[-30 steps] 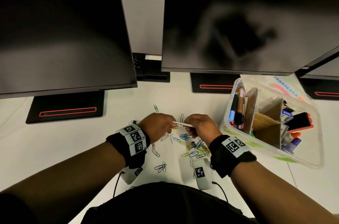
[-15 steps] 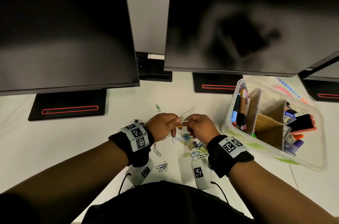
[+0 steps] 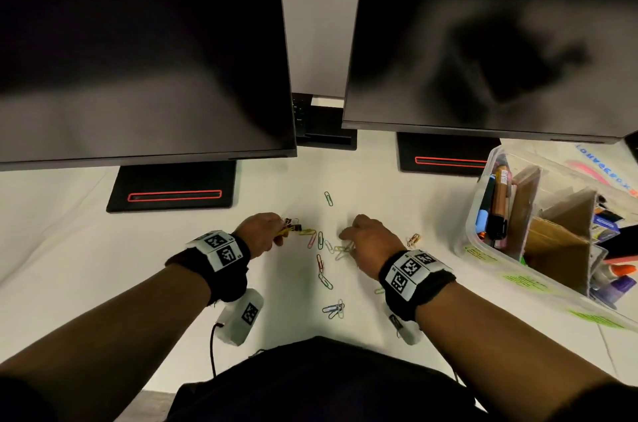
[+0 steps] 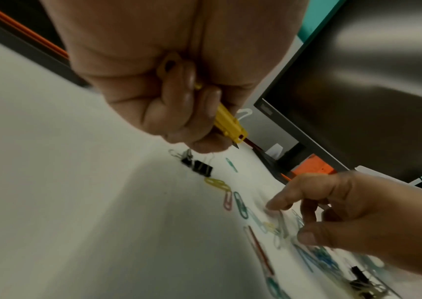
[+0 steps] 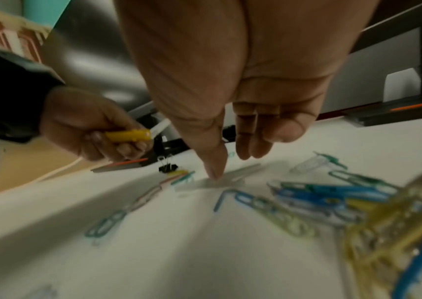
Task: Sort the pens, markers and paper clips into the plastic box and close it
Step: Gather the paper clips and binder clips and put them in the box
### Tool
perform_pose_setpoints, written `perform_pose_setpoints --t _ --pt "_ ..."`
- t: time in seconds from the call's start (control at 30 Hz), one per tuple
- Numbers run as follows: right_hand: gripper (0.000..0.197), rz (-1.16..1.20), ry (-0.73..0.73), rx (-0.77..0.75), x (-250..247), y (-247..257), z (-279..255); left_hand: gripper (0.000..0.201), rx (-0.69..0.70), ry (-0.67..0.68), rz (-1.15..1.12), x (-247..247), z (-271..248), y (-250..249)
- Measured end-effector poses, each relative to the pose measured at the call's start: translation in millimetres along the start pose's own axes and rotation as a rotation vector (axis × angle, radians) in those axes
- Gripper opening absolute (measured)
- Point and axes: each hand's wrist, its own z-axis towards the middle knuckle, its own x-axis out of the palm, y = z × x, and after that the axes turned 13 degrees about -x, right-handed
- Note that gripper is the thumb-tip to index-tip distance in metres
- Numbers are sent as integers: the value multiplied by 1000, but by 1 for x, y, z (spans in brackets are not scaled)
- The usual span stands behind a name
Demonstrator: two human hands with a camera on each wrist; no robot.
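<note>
Coloured paper clips (image 3: 321, 242) lie scattered on the white table between my hands. My left hand (image 3: 281, 231) grips a yellow clip (image 4: 228, 123) in curled fingers, just above two black binder clips (image 4: 199, 166). My right hand (image 3: 345, 235) reaches down with straight fingers, and its thumb tip (image 5: 215, 174) touches a pale clip on the table. More blue, green and yellow paper clips (image 5: 307, 194) lie close to that wrist. The clear plastic box (image 3: 473, 214) stands open at the right, with pens and markers (image 3: 497, 207) in its left compartment.
Two dark monitors (image 3: 138, 41) (image 3: 483, 35) overhang the back of the table on black bases (image 3: 172, 193). Cardboard dividers (image 3: 559, 242) split the box, and other stationery fills its right side. One green clip (image 3: 328, 198) lies alone further back.
My hands, which met in the middle over a thin white piece, have moved apart. The left went left with the yellow clip, and the right dropped onto the clips.
</note>
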Motion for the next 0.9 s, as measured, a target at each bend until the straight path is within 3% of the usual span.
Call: perform_pose_setpoints --t 0.23,0.33,0.43,0.53,0.67,0.77,0.9 --pt "15 -19 -33 55 -7 -6 2 46 -34 -136 74 -25 0 26" --pt "13 165 -156 114 -24 -5 -10 45 10 -121 90 -27 0 31" --pt "3 418 -313 146 -51 -2 -32 35 115 -121 387 -19 0 27" --pt "7 501 -468 194 -80 0 -60 29 219 -46 494 -3 -4 7" --pt "12 503 -665 281 -110 -11 -89 29 329 61 340 22 -14 -35" --pt "12 491 -733 341 -123 -27 -109 34 400 141 232 44 -28 -75" --pt "17 466 -799 430 -133 -59 -140 34 534 157 276 70 -46 -122"
